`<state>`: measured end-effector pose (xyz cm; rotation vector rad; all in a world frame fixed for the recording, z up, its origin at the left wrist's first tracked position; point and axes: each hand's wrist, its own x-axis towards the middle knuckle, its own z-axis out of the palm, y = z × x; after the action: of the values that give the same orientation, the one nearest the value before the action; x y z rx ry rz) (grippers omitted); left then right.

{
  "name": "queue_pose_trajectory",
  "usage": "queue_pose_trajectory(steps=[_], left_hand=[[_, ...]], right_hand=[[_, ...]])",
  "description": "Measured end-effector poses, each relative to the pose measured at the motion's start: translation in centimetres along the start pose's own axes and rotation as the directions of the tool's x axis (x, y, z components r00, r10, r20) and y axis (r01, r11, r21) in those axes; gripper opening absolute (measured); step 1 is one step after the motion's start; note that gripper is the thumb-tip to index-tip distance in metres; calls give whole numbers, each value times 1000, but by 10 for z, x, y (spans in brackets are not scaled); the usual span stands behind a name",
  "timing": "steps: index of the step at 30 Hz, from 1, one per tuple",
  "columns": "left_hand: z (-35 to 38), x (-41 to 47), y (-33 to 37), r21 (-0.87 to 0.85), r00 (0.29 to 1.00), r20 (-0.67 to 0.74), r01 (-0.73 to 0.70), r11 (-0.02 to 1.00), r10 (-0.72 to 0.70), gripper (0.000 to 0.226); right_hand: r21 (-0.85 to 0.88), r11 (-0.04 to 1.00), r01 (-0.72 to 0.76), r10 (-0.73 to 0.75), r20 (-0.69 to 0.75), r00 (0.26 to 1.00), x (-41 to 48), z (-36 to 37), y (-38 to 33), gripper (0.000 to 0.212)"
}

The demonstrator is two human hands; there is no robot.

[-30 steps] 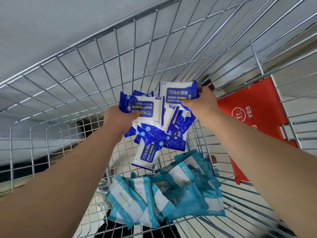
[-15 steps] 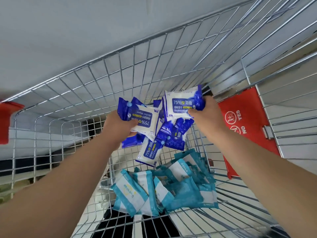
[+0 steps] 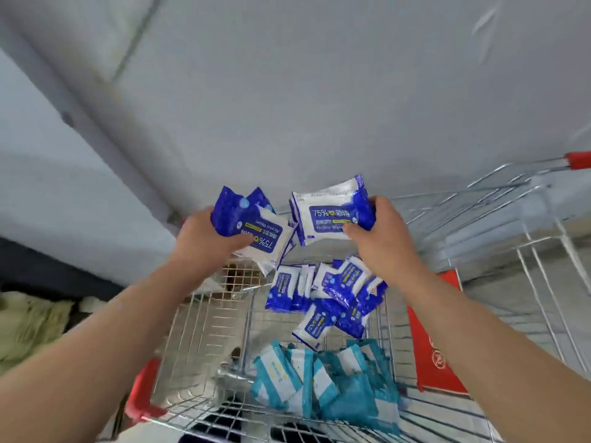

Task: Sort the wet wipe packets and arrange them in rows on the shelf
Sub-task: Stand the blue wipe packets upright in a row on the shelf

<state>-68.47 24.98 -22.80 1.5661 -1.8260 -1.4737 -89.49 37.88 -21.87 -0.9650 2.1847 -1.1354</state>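
Observation:
My left hand (image 3: 204, 238) grips a few dark blue alcohol wipe packets (image 3: 256, 230), held above the wire cart (image 3: 204, 343). My right hand (image 3: 380, 233) grips another blue and white alcohol wipe packet (image 3: 329, 215) beside them. Below the hands, several more dark blue packets (image 3: 332, 302) hang or fall loose over the cart, blurred. A heap of teal and white wipe packets (image 3: 326, 382) lies in the cart's near end.
A pale grey shelf surface (image 3: 287, 91) fills the upper view, with a slanted upright (image 3: 96, 116) at left. A red cart flap (image 3: 435, 334) stands at right, red corner bumpers (image 3: 140, 394) at left. A pale green cloth (image 3: 28, 324) lies far left.
Both hands rose with blue packets and moved apart; the view swung up toward the grey shelf. Several blue packets that hung from the bunch now sit lower, over the cart.

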Motion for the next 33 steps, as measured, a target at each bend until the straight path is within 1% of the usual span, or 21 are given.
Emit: queue_pose_trajectory(steps=[3, 4, 7, 10, 12, 16, 22, 24, 27, 33], left_hand=[[-57, -34, 22, -40, 996, -75, -58, 998, 55, 22], [-76, -46, 28, -68, 993, -102, -68, 995, 61, 24], [-131, -80, 41, -174, 983, -174, -95, 980, 65, 39], [-184, -112, 47, -281, 970, -241, -108, 954, 39, 43], [-221, -132, 45, -361, 960, -281, -118, 925, 12, 42], [-298, -174, 33, -489, 940, -342, -170, 856, -8, 45], [-414, -235, 11, -577, 898, -438, -312, 755, 37, 52], [-447, -253, 3, -590, 868, -493, -380, 713, 54, 50], [-489, -271, -8, -617, 831, -554, -448, 647, 47, 37], [-555, -280, -41, -634, 773, -630, -460, 622, -70, 15]], right_hand=[[27, 995, 97, -98, 36, 995, -13, 0, -62, 24], [37, 991, 127, -129, 56, 990, -18, 1, -82, 24], [88, 976, 201, -211, 125, 969, -37, 8, -142, 27], [148, 954, 262, -288, 201, 936, -59, 22, -197, 28], [197, 940, 280, -322, 229, 919, -76, 37, -230, 26], [277, 913, 300, -375, 274, 886, -115, 77, -294, 28], [386, 861, 330, -454, 293, 841, -179, 149, -382, 29], [428, 836, 344, -488, 292, 823, -197, 172, -409, 31], [486, 809, 330, -517, 323, 792, -219, 205, -443, 33], [503, 807, 310, -547, 440, 712, -246, 278, -497, 28]])
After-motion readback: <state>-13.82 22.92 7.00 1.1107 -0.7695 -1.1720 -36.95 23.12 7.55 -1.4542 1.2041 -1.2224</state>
